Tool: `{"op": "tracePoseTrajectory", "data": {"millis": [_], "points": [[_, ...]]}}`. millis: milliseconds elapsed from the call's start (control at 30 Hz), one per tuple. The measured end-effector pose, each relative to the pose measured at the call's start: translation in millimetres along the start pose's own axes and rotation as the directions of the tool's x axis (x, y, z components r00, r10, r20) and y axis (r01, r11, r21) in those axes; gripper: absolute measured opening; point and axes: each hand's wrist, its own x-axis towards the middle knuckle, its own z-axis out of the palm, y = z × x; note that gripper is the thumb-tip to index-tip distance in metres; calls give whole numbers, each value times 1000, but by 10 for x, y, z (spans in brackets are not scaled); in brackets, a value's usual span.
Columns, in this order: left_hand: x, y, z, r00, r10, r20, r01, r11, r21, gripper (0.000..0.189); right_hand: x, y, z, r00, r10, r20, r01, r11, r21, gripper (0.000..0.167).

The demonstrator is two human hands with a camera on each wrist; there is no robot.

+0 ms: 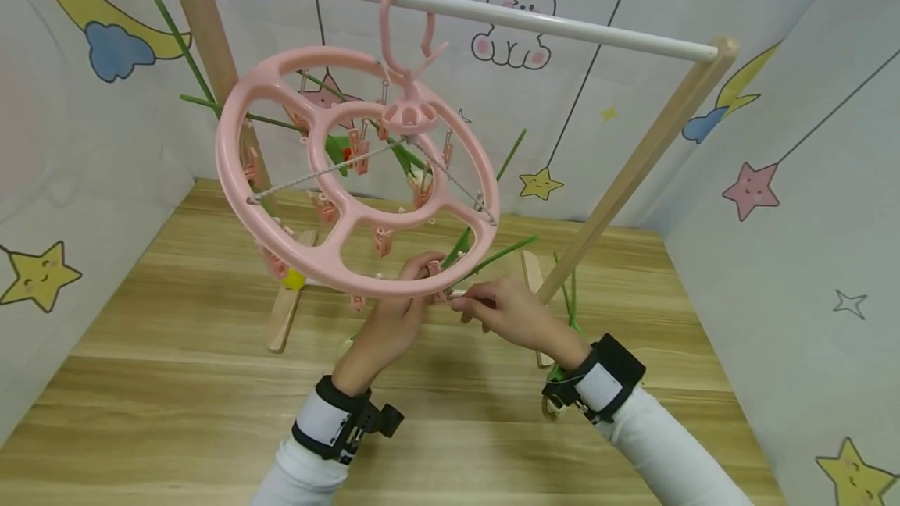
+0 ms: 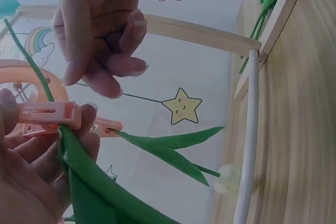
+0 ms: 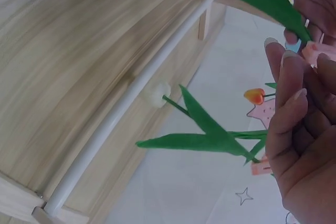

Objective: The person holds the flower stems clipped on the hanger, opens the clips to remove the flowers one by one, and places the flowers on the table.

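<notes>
My left hand [image 1: 394, 326] pinches a pink clothespin [image 2: 50, 113] at the near rim of a pink round drying hanger [image 1: 330, 270]. That clothespin grips the green stem of an artificial flower [image 2: 100, 187], whose leaves hang below it in the left wrist view. Close by on the right is my right hand [image 1: 516, 315], its fingers loosely bent, with nothing seen held in the left wrist view. A second clothespin [image 2: 107, 127] carries a white-headed artificial tulip [image 2: 176, 153]. In the right wrist view an orange tulip [image 3: 254, 96] shows behind my right fingers.
The hanger hooks over a white rod [image 1: 562, 25] on a wooden stand [image 1: 626, 178]. More pink clothespins [image 1: 358, 151] and green stems hang around it. A yellow bloom [image 1: 294, 279] hangs at left. More green stems [image 1: 571, 295] lie by the right foot on the wooden table [image 1: 211, 397].
</notes>
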Motion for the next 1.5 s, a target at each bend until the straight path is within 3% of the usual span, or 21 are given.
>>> {"op": "tracePoseTrajectory", "data": {"millis": [100, 233, 367, 433, 567, 667, 767, 833, 933, 1000, 1167, 1267, 1500], "points": [[8, -3, -7, 1000, 7, 0, -7, 1000, 5, 38, -25, 54, -42, 1000, 27, -6, -27, 1000, -1, 23], [18, 0, 17, 999, 26, -27, -25, 999, 41, 39, -57, 129, -103, 995, 65, -71, -61, 997, 53, 22], [22, 11, 50, 998, 36, -50, -33, 997, 70, 38, -83, 181, -154, 985, 88, -147, -51, 970, 237, 31], [23, 23, 61, 998, 47, -51, -43, 996, 78, 38, -97, 199, -176, 975, 73, -208, 8, 931, 365, 36], [23, 45, 64, 996, 73, -49, -68, 992, 108, 37, -121, 211, -227, 937, 25, -348, 192, 796, 574, 29], [20, 53, 56, 995, 88, -49, -81, 989, 120, 38, -130, 196, -268, 916, -18, -400, 300, 692, 656, 28], [21, 50, 50, 995, 82, -55, -75, 990, 118, 37, -133, 171, -292, 913, -66, -402, 351, 626, 696, 29], [18, 44, 47, 997, 61, -56, -56, 994, 97, 36, -133, 142, -294, 914, -82, -397, 363, 598, 714, 28], [13, 41, 41, 998, 28, -63, -24, 997, 69, 36, -127, 103, -283, 914, -68, -400, 360, 588, 724, 24], [8, 46, 42, 998, 18, -66, -15, 999, 49, 36, -122, 74, -270, 910, -39, -412, 352, 597, 721, 20], [13, 65, 59, 994, 46, -98, -42, 998, 37, 37, -80, 20, -213, 890, 27, -454, 341, 622, 705, 11], [12, 55, 70, 992, 45, -116, -42, 999, 27, 37, -44, -6, -157, 864, 65, -500, 349, 637, 687, 8], [16, 54, 88, 995, -64, -75, 54, 991, -124, 39, 38, -48, -39, 768, 166, -619, 359, 688, 631, 8]]}}
